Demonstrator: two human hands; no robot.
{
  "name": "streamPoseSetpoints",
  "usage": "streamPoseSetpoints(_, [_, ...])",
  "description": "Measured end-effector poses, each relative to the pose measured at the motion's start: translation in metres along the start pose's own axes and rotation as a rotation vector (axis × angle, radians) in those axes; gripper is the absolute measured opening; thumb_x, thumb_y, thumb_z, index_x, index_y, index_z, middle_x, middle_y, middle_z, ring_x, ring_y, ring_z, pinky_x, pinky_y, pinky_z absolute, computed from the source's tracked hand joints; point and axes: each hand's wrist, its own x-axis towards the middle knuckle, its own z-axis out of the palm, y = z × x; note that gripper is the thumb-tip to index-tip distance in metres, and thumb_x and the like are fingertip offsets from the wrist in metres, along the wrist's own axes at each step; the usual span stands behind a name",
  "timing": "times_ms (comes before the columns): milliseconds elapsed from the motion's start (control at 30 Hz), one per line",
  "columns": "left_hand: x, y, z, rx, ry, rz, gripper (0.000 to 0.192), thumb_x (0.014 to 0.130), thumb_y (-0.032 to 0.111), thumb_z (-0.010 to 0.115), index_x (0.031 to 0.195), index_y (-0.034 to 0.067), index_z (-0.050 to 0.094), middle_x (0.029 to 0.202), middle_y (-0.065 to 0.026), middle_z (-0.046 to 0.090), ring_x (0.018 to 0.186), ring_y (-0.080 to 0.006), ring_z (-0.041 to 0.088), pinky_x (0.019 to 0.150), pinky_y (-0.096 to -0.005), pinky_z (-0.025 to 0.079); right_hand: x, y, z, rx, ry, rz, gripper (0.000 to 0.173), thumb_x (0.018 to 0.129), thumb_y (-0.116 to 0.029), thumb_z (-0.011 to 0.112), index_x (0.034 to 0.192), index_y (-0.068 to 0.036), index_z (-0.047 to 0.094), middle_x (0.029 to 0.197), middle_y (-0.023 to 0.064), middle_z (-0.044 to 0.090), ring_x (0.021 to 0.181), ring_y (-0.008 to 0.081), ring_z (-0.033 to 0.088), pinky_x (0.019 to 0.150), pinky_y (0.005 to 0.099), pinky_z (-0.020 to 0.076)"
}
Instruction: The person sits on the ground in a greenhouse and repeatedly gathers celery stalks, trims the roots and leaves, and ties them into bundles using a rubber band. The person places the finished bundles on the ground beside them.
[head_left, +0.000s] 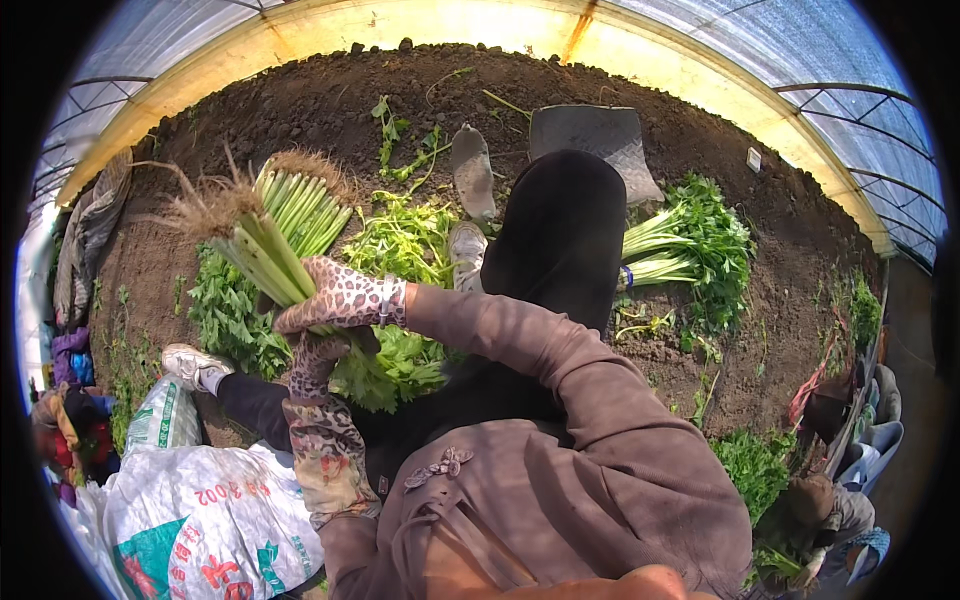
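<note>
A bunch of celery is held across my left side, its brown roots up and to the left and its leaves hanging over my lap. My right hand, in a leopard-print glove, is closed around the stalks. Just below it, my left hand, gloved alike, grips the same bunch lower down; its fingers are partly hidden. Behind the held bunch, a pile of celery with roots lies on the soil, its leaves towards me. Loose yellow-green trimmings lie between that pile and my shoe.
Beyond my raised knee lies a dark grey sheet. To its right are celery bunches, one with a blue tie. A printed white sack sits at my left. Other people crouch at lower right and far left.
</note>
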Motion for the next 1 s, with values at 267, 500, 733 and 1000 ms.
streamPoseSetpoints(267, [0.038,0.010,0.063,1.044,0.325,-0.407,0.044,0.084,0.025,0.079,0.117,-0.002,0.068,0.107,-0.0120,0.072,0.098,-0.0231,0.068,0.086,-0.0358,0.054,0.004,-0.139,-0.109,-0.264,0.388,-0.504,0.036,0.087,-0.026,0.076,0.110,-0.002,0.062,0.097,0.0122,0.070,0.086,0.0210,0.071,0.067,0.0352,0.0626])
streamPoseSetpoints(500, [0.019,-0.062,-0.002,0.783,0.378,-0.354,0.036,0.090,0.030,0.073,0.112,0.002,0.071,0.104,-0.0112,0.073,0.095,-0.0210,0.068,0.086,-0.0352,0.053,-0.059,-0.234,-0.190,-2.040,0.428,-0.304,0.036,0.088,-0.022,0.073,0.120,-0.009,0.061,0.098,0.0129,0.071,0.088,0.0249,0.071,0.074,0.0357,0.0596])
streamPoseSetpoints(733, [0.024,-0.074,-0.010,0.649,0.302,-0.511,0.044,0.091,0.034,0.073,0.121,0.003,0.068,0.117,-0.0126,0.070,0.110,-0.0234,0.065,0.096,-0.0362,0.050,-0.119,-0.077,-0.350,-2.261,0.159,0.031,0.052,0.078,-0.006,0.063,0.129,-0.015,0.056,0.100,0.0092,0.061,0.090,0.0305,0.061,0.072,0.0441,0.0481])
streamPoseSetpoints(1000, [0.026,-0.082,-0.057,0.573,0.615,-0.517,0.038,0.094,0.026,0.070,0.123,0.002,0.065,0.116,-0.0145,0.069,0.108,-0.0250,0.066,0.093,-0.0376,0.053,-0.107,0.092,-0.374,-1.902,0.426,0.351,0.065,0.065,-0.013,0.082,0.126,-0.010,0.060,0.109,0.0148,0.065,0.105,0.0353,0.061,0.090,0.0471,0.0476])
